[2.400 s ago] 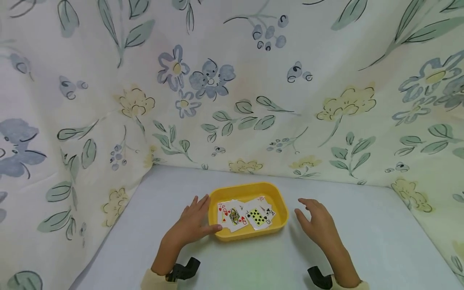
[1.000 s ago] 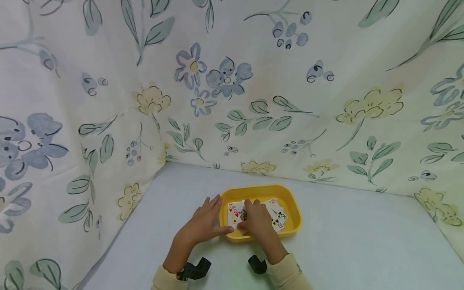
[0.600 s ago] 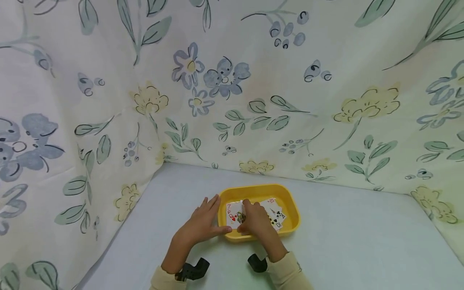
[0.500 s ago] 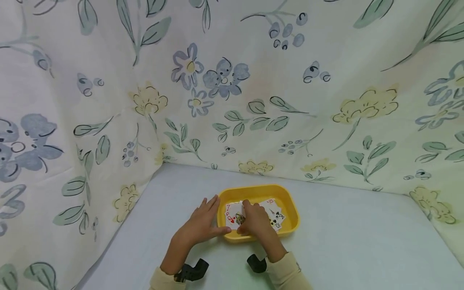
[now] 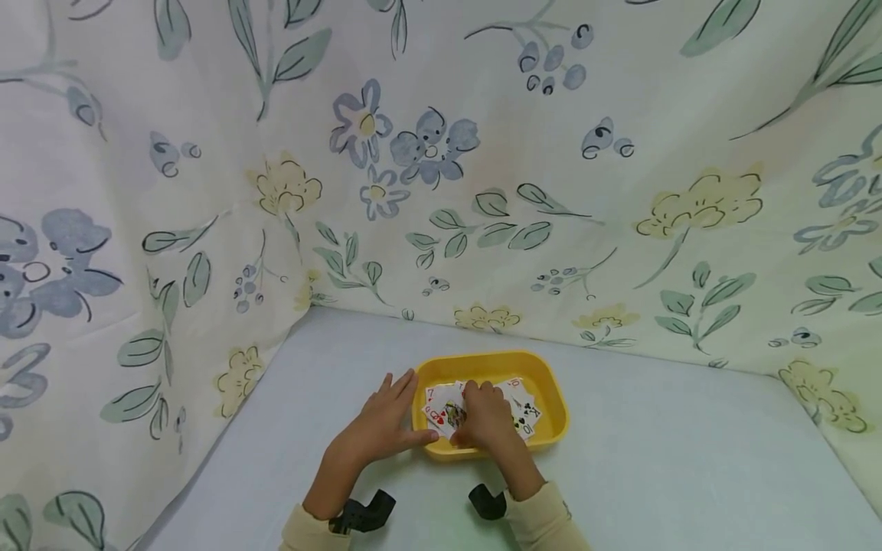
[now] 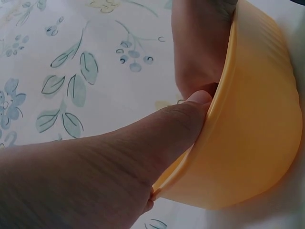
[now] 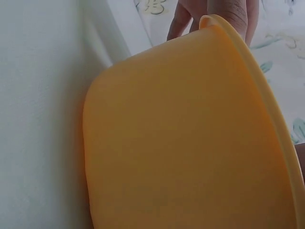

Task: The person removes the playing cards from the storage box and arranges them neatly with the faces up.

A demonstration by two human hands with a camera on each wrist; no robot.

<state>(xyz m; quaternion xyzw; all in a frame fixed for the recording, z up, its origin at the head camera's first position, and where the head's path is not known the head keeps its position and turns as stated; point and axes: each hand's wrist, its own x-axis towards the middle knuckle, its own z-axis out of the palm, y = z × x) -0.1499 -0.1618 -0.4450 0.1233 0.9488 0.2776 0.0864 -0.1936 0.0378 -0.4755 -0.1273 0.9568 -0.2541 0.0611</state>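
Your right hand point(image 5: 488, 417), the nearer, grips cards point(image 5: 442, 408) directly beneath it in the tray point(image 5: 555, 405), whose left edge your left hand point(image 5: 383, 427) touches, straight-fingered.

Shallow yellow tray point(image 5: 555, 394) with rounded corners, upright, white playing cards point(image 5: 448, 411) overlapping face up inside

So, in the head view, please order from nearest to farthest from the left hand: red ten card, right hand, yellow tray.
1. Yellow tray: touches the left hand.
2. Right hand: over the tray.
3. Red ten card: in the tray, beyond that hand.
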